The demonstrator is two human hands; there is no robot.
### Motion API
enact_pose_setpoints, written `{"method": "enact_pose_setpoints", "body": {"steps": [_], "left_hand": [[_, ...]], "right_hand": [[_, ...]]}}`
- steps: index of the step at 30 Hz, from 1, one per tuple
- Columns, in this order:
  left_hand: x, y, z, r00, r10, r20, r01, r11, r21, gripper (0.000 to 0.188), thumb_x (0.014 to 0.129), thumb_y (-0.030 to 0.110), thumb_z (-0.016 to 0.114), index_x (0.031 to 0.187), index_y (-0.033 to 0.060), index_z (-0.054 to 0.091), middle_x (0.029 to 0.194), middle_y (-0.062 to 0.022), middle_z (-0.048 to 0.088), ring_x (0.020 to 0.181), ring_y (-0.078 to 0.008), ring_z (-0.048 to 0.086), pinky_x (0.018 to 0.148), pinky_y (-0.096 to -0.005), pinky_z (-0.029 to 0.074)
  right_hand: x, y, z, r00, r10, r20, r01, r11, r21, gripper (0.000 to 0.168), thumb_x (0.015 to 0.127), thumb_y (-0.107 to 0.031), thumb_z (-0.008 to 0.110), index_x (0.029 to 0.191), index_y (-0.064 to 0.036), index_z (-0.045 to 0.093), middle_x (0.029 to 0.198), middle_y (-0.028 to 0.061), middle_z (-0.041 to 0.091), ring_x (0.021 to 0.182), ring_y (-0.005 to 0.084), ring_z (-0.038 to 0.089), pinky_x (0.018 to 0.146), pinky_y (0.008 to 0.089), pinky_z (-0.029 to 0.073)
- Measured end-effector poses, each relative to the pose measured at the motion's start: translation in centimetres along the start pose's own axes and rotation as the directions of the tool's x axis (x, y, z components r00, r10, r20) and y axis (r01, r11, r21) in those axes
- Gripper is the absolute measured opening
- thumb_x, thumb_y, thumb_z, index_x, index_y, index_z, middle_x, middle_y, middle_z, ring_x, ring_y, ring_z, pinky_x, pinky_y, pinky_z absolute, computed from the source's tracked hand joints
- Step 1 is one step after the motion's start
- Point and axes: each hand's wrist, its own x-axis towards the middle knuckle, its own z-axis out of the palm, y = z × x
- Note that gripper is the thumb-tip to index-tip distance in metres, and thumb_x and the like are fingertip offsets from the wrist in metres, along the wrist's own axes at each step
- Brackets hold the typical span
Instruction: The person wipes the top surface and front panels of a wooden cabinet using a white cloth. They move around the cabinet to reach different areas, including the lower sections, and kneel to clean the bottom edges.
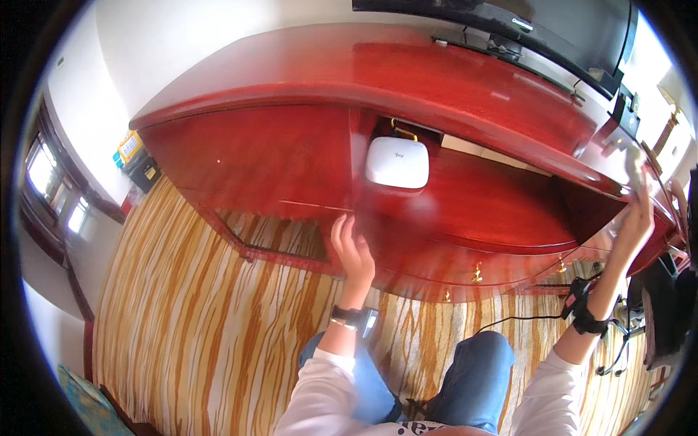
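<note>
A red wooden cabinet point(245, 147) with a glossy finish stands before me. My left hand point(354, 253) is at its front, beside the upright divider next to an open space at the bottom left, fingers slightly apart and nothing visible in them. Whether the fingertips touch the wood is hard to tell. My right hand point(635, 212) is raised by the cabinet's right end, seen edge-on. Its fingers are blurred against the bright background, so their grip is unclear. A white rounded plastic box point(397, 162), with yellow cables point(404, 131) behind it, lies in the open shelf compartment between my hands.
A flat-screen television point(523, 32) stands on the cabinet top. Small brass pulls point(477, 272) stick out from the drawer front. A black bin point(143, 170) stands by the left wall. A black cable point(523, 318) runs above the striped carpet point(218, 327). Wheeled chair legs point(621, 349) are at right.
</note>
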Motion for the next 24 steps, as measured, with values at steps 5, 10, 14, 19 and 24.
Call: {"method": "enact_pose_setpoints", "body": {"steps": [5, 10, 14, 19, 24], "left_hand": [[-0.1, -0.4, -0.3, 1.0, 0.004, -0.006, -0.004, 1.0, -0.008, 0.035, 0.09, 0.013, 0.041, 0.123, 0.0006, 0.044, 0.13, -0.0147, 0.038, 0.122, -0.0329, 0.033, 0.103, -0.045, 0.026], [0.5, -0.3, -1.1, 1.0, 0.023, 0.006, -0.023, 1.0, -0.011, 0.037, 0.088, 0.005, 0.039, 0.125, 0.0002, 0.04, 0.129, -0.0164, 0.038, 0.121, -0.0322, 0.035, 0.103, -0.0435, 0.027], [1.6, -0.7, -1.8, 0.997, 0.045, -0.058, -0.046, 0.998, -0.031, 0.036, 0.088, 0.002, 0.039, 0.124, 0.0007, 0.041, 0.127, -0.0161, 0.041, 0.119, -0.0315, 0.037, 0.102, -0.0423, 0.027], [2.8, -0.5, -2.6, 0.995, 0.047, -0.092, -0.051, 0.998, -0.045, 0.027, 0.084, 0.002, 0.043, 0.109, 0.0025, 0.054, 0.116, -0.0141, 0.051, 0.11, -0.0319, 0.045, 0.096, -0.0405, 0.034], [4.9, 4.5, -4.7, 0.986, -0.019, 0.168, 0.042, 0.991, -0.131, 0.024, 0.078, -0.006, 0.043, 0.092, 0.004, 0.06, 0.104, -0.0126, 0.058, 0.101, -0.0312, 0.051, 0.089, -0.039, 0.039]], "right_hand": [[-2.4, -10.4, 4.4, 0.978, -0.176, 0.111, 0.193, 0.968, -0.161, 0.034, 0.094, -0.02, 0.04, 0.12, -0.005, 0.055, 0.123, 0.0157, 0.053, 0.118, 0.0298, 0.047, 0.1, 0.0416, 0.035], [-4.7, -18.7, 8.7, 0.941, -0.31, 0.134, 0.333, 0.915, -0.227, 0.044, 0.083, -0.019, 0.058, 0.122, -0.001, 0.049, 0.121, 0.0175, 0.049, 0.114, 0.0322, 0.044, 0.1, 0.0427, 0.031], [-5.4, -22.0, 10.9, 0.914, -0.383, 0.134, 0.398, 0.909, -0.12, 0.052, 0.078, -0.021, 0.063, 0.121, 0.004, 0.046, 0.119, 0.0214, 0.048, 0.112, 0.0346, 0.044, 0.098, 0.0438, 0.032], [-5.2, -22.3, 10.5, 0.909, -0.38, 0.173, 0.404, 0.906, -0.129, 0.057, 0.072, -0.014, 0.067, 0.123, 0.001, 0.046, 0.121, 0.017, 0.048, 0.114, 0.0318, 0.044, 0.098, 0.0418, 0.034], [-3.9, -21.6, 9.8, 0.838, -0.347, 0.421, 0.421, 0.902, -0.096, 0.07, 0.068, -0.011, 0.069, 0.13, 0.0, 0.039, 0.131, 0.0159, 0.042, 0.122, 0.0318, 0.039, 0.103, 0.0414, 0.031]]}}
